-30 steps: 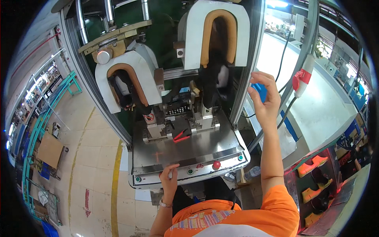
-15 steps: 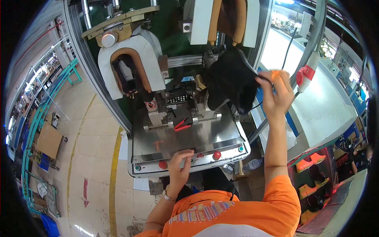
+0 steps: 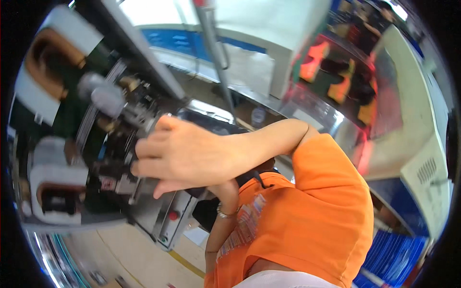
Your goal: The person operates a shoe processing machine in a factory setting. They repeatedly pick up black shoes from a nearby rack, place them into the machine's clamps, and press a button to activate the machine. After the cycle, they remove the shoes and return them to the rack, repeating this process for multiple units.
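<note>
My right hand (image 3: 192, 154) reaches leftward across my body with its back up, fingers loosely bent and thumb apart; nothing shows between them. Partly behind it is my left hand (image 3: 226, 193), with a bracelet at the wrist and its fingers hidden. A black flexible piece, seemingly a shoe upper (image 3: 211, 120), shows beyond my right hand, mostly covered; which hand bears it I cannot tell. To the left, a bare grey foot-shaped form (image 3: 105, 98) stands on the machine, blurred.
The machine has white pads with brown rims (image 3: 33, 91) and a red button (image 3: 174, 215) on its front. A rack with orange and dark shoes (image 3: 340, 89) stands at the right, under reddish light, beside a cream cabinet (image 3: 408, 129). Blue crates (image 3: 394, 254) are at lower right.
My view has swung to the right. The black upper has come off the grey form and is close to my body. My right hand has moved down and in, over my left.
</note>
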Available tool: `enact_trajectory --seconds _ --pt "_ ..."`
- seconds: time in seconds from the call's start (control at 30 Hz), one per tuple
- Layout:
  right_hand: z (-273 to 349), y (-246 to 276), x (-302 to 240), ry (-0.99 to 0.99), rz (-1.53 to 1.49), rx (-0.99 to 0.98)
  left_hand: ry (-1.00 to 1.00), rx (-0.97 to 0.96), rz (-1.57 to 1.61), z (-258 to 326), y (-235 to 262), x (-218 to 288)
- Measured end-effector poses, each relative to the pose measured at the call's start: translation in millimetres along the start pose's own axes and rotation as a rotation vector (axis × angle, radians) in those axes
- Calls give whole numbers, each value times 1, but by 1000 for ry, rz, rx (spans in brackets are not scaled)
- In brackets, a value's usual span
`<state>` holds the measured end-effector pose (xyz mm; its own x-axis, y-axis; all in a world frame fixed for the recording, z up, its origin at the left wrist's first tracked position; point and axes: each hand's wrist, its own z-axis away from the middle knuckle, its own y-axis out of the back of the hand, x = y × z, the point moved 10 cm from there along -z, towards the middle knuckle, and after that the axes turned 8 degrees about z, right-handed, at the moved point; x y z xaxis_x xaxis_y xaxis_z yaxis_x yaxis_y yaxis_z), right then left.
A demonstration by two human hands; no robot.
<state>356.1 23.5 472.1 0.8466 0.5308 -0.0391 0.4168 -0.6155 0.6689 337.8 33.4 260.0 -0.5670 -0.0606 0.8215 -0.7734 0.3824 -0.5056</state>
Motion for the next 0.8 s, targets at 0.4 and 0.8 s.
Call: enact_trajectory --seconds 0.4,0.8 --pt "331 -25 103 -1462 -866 126 927 -139 447 15 -51 -157" --pt "490 15 108 -1692 -818 1109 1472 499 472 58 18 -268"
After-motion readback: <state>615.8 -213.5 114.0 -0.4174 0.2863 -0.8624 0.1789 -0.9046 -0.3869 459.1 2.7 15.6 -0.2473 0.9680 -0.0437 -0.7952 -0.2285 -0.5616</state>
